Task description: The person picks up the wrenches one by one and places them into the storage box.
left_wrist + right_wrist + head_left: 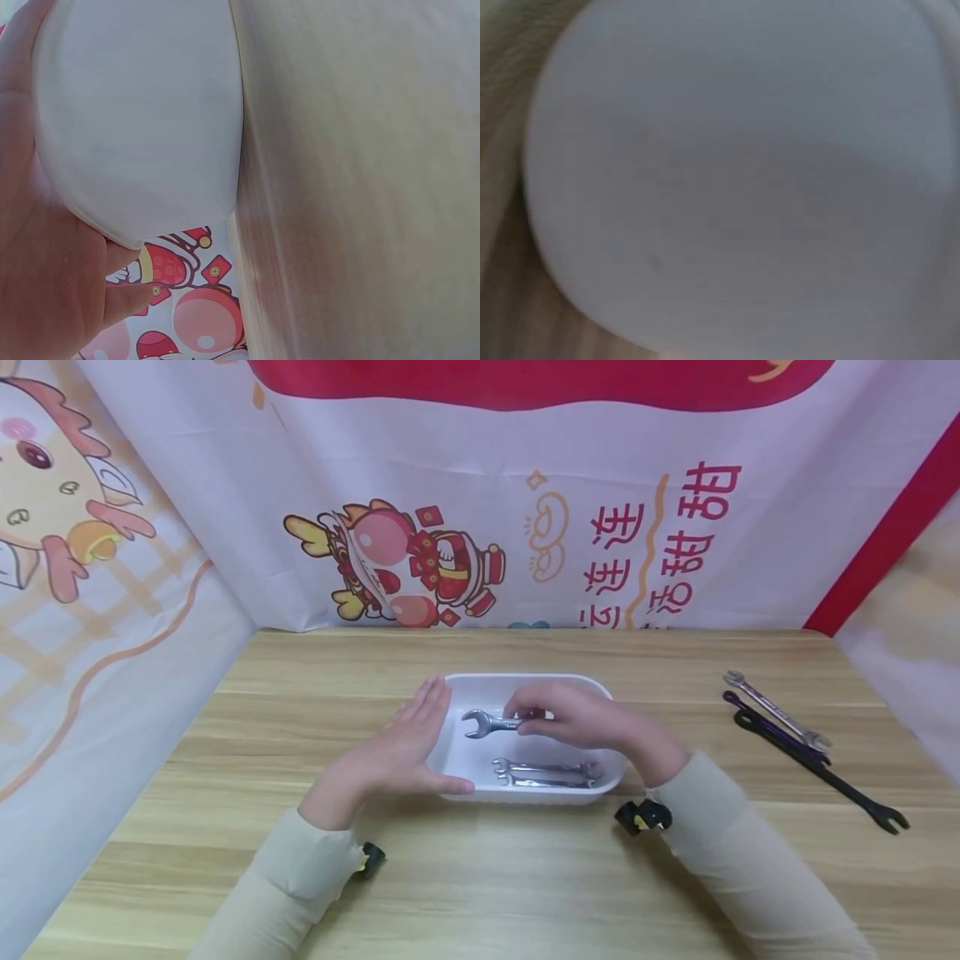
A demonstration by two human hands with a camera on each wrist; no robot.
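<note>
A white rectangular tray (480, 678) with rounded corners stands on the table. My left hand (397, 752) spreads over its left end, fingers straight along the rim and thumb lying at the front corner. In the left wrist view the same hand (45, 255) lies against the tray's white outer wall (150, 112). My right hand (573, 717) reaches in from the right and pinches a silver open-end wrench (486, 724), its open jaw pointing left. Below it, two smaller silver wrenches (543, 768) lie side by side near the front wall inside the tray.
On the right of the wooden table (495, 877) lie a silver wrench (776, 708), a dark purple wrench (772, 727) and a long black wrench (817, 768), close together. A printed cloth (465, 460) hangs behind the table. The tray's wall (742, 187) fills the right wrist view.
</note>
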